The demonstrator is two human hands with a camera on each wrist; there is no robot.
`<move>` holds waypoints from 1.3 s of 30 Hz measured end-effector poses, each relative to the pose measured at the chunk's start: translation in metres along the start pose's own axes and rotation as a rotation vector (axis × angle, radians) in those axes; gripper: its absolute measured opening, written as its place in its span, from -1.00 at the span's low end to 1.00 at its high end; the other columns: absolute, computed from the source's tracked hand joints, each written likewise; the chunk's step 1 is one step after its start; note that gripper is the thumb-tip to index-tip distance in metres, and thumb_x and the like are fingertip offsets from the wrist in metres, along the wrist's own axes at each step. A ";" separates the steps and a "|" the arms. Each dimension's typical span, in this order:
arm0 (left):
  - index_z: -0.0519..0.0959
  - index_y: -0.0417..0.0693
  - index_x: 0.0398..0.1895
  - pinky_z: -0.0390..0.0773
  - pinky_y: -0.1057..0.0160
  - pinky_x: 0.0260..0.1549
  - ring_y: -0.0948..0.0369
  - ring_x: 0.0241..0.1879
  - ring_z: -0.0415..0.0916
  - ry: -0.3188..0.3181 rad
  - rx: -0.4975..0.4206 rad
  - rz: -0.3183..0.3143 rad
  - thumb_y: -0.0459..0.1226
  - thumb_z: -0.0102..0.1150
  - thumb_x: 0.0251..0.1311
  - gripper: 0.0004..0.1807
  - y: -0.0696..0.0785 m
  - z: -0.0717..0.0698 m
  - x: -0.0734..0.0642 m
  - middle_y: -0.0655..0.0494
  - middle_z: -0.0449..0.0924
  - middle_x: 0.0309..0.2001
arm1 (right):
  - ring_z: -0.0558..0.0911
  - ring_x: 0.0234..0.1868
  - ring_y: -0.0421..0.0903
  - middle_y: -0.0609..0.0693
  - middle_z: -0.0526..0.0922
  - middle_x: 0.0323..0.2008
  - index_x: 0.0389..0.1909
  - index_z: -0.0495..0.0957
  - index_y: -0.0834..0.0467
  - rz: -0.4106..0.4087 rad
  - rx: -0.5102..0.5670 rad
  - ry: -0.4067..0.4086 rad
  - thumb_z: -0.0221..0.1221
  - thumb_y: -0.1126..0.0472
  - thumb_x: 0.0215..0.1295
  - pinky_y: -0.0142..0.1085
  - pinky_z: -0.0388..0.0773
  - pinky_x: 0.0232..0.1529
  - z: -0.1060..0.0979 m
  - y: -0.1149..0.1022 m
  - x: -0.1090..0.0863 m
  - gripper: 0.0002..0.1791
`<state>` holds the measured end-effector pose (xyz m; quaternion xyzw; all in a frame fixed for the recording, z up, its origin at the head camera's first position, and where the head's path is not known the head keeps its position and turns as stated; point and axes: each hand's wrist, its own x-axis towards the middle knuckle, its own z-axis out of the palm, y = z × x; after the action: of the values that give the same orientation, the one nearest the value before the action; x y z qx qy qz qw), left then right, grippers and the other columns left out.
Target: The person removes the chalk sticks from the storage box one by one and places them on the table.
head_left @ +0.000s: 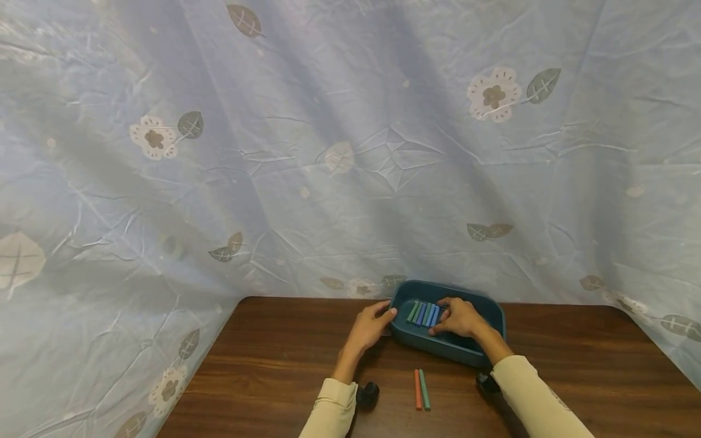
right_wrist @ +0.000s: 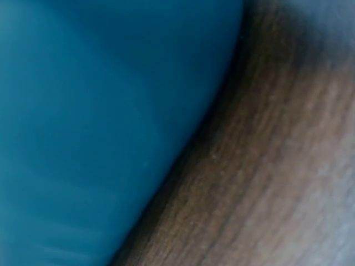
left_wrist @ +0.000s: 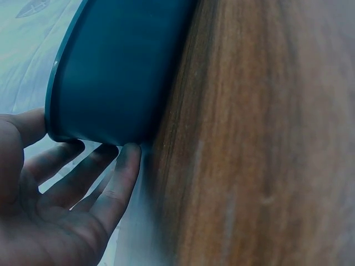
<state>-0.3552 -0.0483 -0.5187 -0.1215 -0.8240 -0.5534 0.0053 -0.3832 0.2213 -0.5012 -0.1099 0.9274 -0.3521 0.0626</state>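
A dark teal plastic bin (head_left: 446, 348) stands on the table. My left hand (head_left: 366, 328) grips its left end; the left wrist view shows the thumb at the rim and the fingertips against the outer wall (left_wrist: 111, 77). Inside the bin, several green and blue chalk-like sticks (head_left: 420, 314) lie side by side in a row. My right hand (head_left: 461, 317) reaches in at the row's right end, thumb and fingers curled about the ends of a light blue stick (head_left: 435, 316). The right wrist view has only the bin's wall (right_wrist: 100, 133) and wood, with the hand hidden.
An orange stick (head_left: 418, 389) and a green stick (head_left: 425, 389) lie together on the brown wooden table (head_left: 263, 365) in front of the bin. Behind the table hangs a pale patterned curtain (head_left: 328, 213). Black wrist devices (head_left: 368, 395) sit under both forearms.
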 end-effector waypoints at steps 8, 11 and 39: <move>0.58 -0.17 0.43 0.62 -0.22 0.31 -0.09 -0.01 0.82 0.002 0.006 0.006 -0.08 0.24 0.54 -0.46 0.001 0.000 0.000 -0.26 0.63 0.35 | 0.60 -0.36 -0.14 -0.01 0.72 -0.35 0.35 0.48 0.47 0.005 -0.013 0.003 0.68 0.10 0.03 -0.14 0.67 -0.12 -0.002 0.001 -0.001 -0.06; 0.58 -0.18 0.43 0.66 -0.19 0.27 -0.09 -0.11 0.85 0.000 -0.011 0.004 -0.08 0.24 0.54 -0.46 0.001 0.000 0.000 -0.28 0.64 0.34 | 0.60 -0.36 -0.14 -0.01 0.72 -0.36 0.34 0.48 0.47 -0.001 -0.015 0.006 0.68 0.11 0.03 -0.15 0.66 -0.12 -0.002 0.001 -0.001 -0.06; 0.55 -0.23 0.45 0.78 -0.13 0.07 -0.15 -0.20 0.85 -0.007 -0.075 -0.009 -0.11 0.25 0.54 -0.44 0.001 0.000 -0.001 -0.35 0.66 0.28 | 0.69 -0.26 -0.08 0.12 0.73 -0.19 0.43 0.37 0.47 -0.021 0.245 -0.014 0.60 0.17 0.18 -0.17 0.73 -0.24 -0.012 0.000 -0.005 -0.08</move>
<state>-0.3545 -0.0486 -0.5180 -0.1201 -0.8031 -0.5836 -0.0046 -0.3803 0.2303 -0.4925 -0.1135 0.8759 -0.4625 0.0781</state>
